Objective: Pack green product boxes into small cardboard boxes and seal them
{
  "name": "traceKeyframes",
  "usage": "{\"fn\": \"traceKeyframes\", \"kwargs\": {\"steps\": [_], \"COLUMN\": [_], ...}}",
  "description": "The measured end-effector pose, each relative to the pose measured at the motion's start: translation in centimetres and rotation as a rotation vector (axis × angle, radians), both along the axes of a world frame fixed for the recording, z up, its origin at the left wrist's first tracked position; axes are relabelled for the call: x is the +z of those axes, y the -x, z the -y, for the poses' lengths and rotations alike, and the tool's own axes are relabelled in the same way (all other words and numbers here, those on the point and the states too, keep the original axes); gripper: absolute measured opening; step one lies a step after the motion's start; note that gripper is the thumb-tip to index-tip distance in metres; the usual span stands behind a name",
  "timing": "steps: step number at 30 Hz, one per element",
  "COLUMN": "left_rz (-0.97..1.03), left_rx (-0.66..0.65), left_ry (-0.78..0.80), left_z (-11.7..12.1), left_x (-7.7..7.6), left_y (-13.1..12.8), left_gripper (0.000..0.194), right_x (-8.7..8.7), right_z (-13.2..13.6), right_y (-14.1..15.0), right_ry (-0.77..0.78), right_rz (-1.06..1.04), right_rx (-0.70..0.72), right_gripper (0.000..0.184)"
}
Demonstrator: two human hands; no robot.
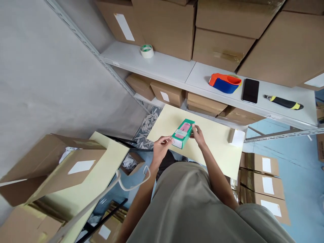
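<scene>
A small green box (183, 133) with a pink picture and a white end lies over a pale yellow table (217, 141). My left hand (161, 147) pinches its near white end with closed fingers. My right hand (197, 133) grips the box's right side near the far end, fingers closed on it. Both hands hold the box just above or on the tabletop; I cannot tell whether it rests there.
A small cardboard box (236, 137) with a white label sits at the table's right end. The grey shelf (172, 67) behind carries a tape roll (147, 51), an orange-blue tape dispenser (224, 82), a phone (250, 90) and a utility knife (283, 101). An open carton (50, 162) stands at the left.
</scene>
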State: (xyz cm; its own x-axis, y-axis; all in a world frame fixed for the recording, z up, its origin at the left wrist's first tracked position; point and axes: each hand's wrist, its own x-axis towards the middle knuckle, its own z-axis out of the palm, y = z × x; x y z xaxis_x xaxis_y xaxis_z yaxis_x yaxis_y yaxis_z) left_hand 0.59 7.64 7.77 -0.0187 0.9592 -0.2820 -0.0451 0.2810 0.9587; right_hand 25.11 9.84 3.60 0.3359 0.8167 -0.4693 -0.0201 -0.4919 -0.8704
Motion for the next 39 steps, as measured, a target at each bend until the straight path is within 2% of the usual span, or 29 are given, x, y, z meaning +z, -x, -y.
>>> {"fn": "traceKeyframes", "kwargs": {"steps": [3, 6, 10, 14, 19, 24, 27, 30, 32, 35, 37, 39], "left_rz": [0.006, 0.05, 0.101, 0.122, 0.158, 0.125, 0.094, 0.085, 0.077, 0.046, 0.027, 0.018], "left_rx": [-0.045, -0.074, -0.116, -0.151, -0.191, -0.315, -0.346, -0.281, -0.246, -0.245, -0.252, -0.255], "left_ry": [-0.008, 0.031, 0.123, 0.231, 0.286, 0.255, 0.212, 0.223, 0.229, 0.268, 0.32, 0.353], "left_z": [-3.0, -6.2, -9.6, -12.1, -15.2, -17.3, -17.8, -18.3, -19.0, -20.0, -20.3, -20.3], "left_x": [0.1, -0.8, -3.2, -6.2, -9.1, -11.8, -14.2, -16.9, -18.5, -20.4, -21.2, -21.8], "left_y": [0.4, 0.1, 0.2, 2.7, 7.7, 11.2, 12.2, 12.2, 11.8, 10.9, 10.3, 9.9], "left_gripper": [0.027, 0.03, 0.036, 0.036, 0.033, 0.03, 0.029, 0.023, 0.02, 0.019, 0.016, 0.014], "right_x": [-0.9, -1.7, -2.8, -4.0, -5.7, -7.9, -9.0, -10.0, -10.8, -11.9, -12.4, -12.6], "right_z": [1.3, 3.1, 4.5, 3.5, -1.1, -8.8, -14.4, -19.3, -21.7, -23.4, -23.3, -22.6], "right_y": [1.6, 3.6, 6.1, 8.4, 10.5, 10.7, 10.7, 11.0, 11.2, 11.5, 11.6, 11.9], "right_ry": [0.207, 0.424, 0.603, 0.644, 0.595, 0.443, 0.312, 0.2, 0.168, 0.26, 0.344, 0.362], "right_rz": [-0.19, -0.46, -0.692, -0.659, -0.49, -0.214, -0.059, 0.094, 0.152, 0.152, 0.157, 0.19], "right_rx": [0.064, 0.131, 0.112, -0.003, -0.085, -0.133, -0.143, -0.073, -0.012, 0.004, -0.025, -0.052], "right_gripper": [0.071, 0.076, 0.074, 0.065, 0.057, 0.063, 0.074, 0.085, 0.091, 0.098, 0.099, 0.099]}}
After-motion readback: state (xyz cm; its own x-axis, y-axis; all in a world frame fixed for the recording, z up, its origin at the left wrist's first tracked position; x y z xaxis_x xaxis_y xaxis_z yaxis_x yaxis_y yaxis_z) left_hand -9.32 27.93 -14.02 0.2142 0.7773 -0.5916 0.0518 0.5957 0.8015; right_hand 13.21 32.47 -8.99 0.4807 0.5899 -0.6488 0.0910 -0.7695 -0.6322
